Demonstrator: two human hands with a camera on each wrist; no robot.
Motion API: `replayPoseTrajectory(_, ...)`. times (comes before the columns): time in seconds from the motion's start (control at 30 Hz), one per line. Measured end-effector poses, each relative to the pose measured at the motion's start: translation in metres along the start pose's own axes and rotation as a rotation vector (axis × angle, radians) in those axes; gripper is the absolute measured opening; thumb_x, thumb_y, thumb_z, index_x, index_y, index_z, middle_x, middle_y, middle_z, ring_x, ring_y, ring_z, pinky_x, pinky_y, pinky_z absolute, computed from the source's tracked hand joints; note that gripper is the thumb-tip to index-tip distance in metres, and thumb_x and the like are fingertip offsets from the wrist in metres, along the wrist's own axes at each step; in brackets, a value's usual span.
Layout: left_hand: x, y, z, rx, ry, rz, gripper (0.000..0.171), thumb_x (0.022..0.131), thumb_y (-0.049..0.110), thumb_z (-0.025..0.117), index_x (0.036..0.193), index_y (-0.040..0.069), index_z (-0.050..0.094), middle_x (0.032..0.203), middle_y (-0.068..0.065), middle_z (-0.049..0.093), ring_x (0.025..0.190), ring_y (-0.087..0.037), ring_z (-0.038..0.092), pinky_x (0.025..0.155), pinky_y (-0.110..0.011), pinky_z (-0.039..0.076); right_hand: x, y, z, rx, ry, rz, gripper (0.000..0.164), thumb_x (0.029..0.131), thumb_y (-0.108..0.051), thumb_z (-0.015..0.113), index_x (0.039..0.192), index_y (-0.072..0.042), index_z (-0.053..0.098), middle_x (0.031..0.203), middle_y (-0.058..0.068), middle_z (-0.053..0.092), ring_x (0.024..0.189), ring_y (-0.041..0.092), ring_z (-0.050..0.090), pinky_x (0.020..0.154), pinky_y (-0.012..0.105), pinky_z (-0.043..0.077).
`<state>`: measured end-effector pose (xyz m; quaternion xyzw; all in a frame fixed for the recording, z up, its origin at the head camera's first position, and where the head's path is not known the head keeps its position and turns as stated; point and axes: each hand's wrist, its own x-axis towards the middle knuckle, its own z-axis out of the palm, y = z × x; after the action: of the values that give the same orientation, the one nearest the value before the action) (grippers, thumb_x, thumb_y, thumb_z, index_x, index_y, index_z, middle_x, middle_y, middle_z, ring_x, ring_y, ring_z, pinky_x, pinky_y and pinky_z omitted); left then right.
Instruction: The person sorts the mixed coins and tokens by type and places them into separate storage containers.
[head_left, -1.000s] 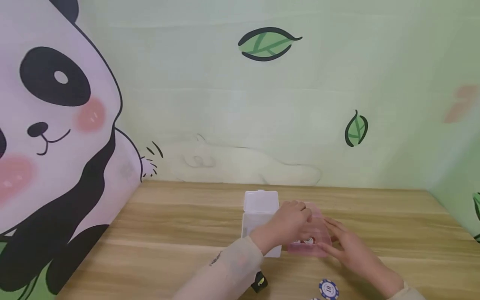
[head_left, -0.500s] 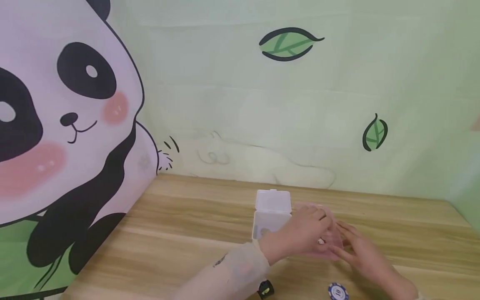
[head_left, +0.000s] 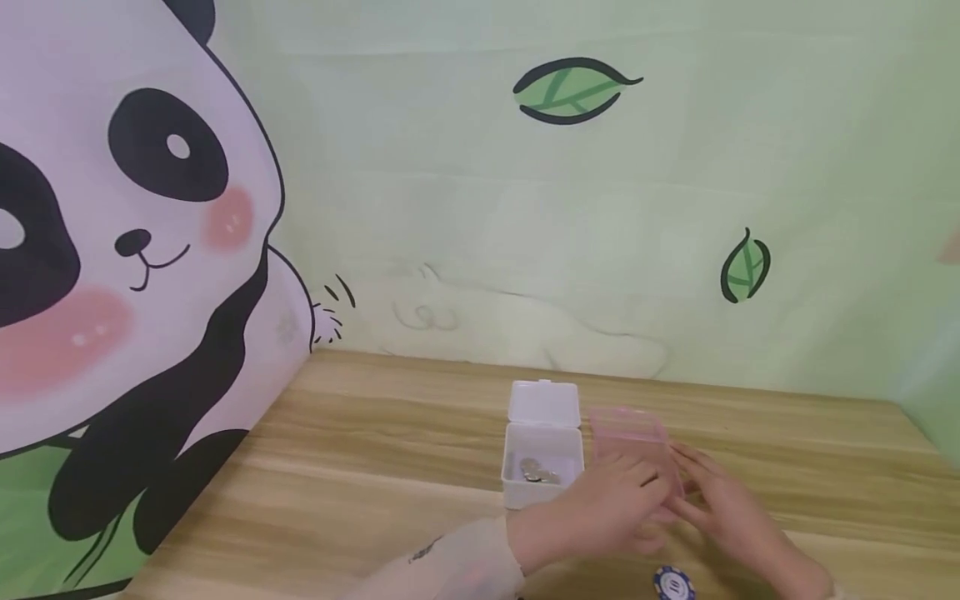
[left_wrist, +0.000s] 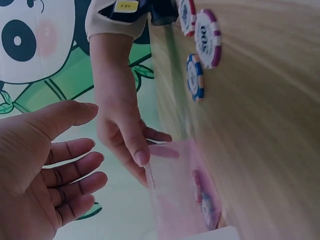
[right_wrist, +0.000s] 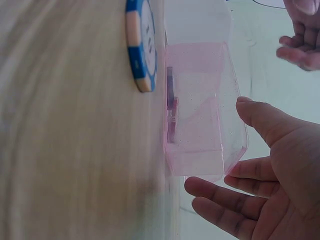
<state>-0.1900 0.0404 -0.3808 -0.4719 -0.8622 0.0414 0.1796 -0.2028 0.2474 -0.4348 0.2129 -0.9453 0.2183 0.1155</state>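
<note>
My left hand point(head_left: 611, 500) hovers at the near side of a clear pink plastic box point(head_left: 633, 446), its fingers loosely bent and holding nothing in the left wrist view. The right hand point(head_left: 723, 504) grips the box's right end, thumb at the rim and fingertips around the far side. Inside the pink box lie a few poker chips point(right_wrist: 172, 117), seen through its wall. Left of it stands a white box point(head_left: 517, 493) with its lid up and several coins point(head_left: 537, 472) in it. A blue poker chip point(head_left: 674, 584) lies on the table nearer to me.
More chips, among them a purple-edged poker chip point(left_wrist: 208, 39) and a red-edged poker chip point(left_wrist: 187, 16), lie on the wooden table point(head_left: 390, 433). A cloth wall with a panda and leaves point(head_left: 570, 92) rises behind the table.
My left hand has come out of the pink box and drawn back toward me, uncovering the coins in the white box. The right hand keeps its hold on the pink box.
</note>
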Motion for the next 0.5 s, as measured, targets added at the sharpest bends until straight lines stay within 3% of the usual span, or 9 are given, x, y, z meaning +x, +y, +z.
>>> replayPoseTrajectory(0.13,-0.007,0.003,0.000,-0.047,-0.062,-0.006,0.040,0.084,0.054,0.066,0.113,0.028,0.061,0.117,0.013,0.060,0.117,-0.006,0.054,0.103,-0.021,0.040,0.001,-0.001,0.000,-0.001,-0.003,-0.002,0.066,0.084,-0.029,0.072,0.134,0.007,0.048,0.138,0.027,0.049,0.087,0.022,0.070,0.079,0.045,0.057)
replayPoseTrajectory(0.33,-0.016,0.009,0.007,-0.166,-0.074,0.054,0.038,0.082,0.052,0.069,0.108,0.026,0.062,0.100,0.016,0.060,0.092,0.003,0.056,0.080,-0.011,0.041,0.001,-0.001,0.000,0.042,-0.011,0.020,0.064,0.088,-0.034,0.067,0.135,0.005,0.048,0.139,0.026,0.049,0.087,0.022,0.069,0.078,0.045,0.057)
replayPoseTrajectory(0.5,-0.019,0.015,0.014,-0.275,-0.110,0.107,0.036,0.084,0.051,0.067,0.107,0.023,0.062,0.104,0.015,0.063,0.100,0.002,0.057,0.090,-0.011,0.042,0.000,0.002,-0.001,0.041,-0.016,0.039,0.063,0.089,-0.034,0.067,0.135,0.005,0.048,0.140,0.025,0.048,0.086,0.020,0.069,0.078,0.043,0.057)
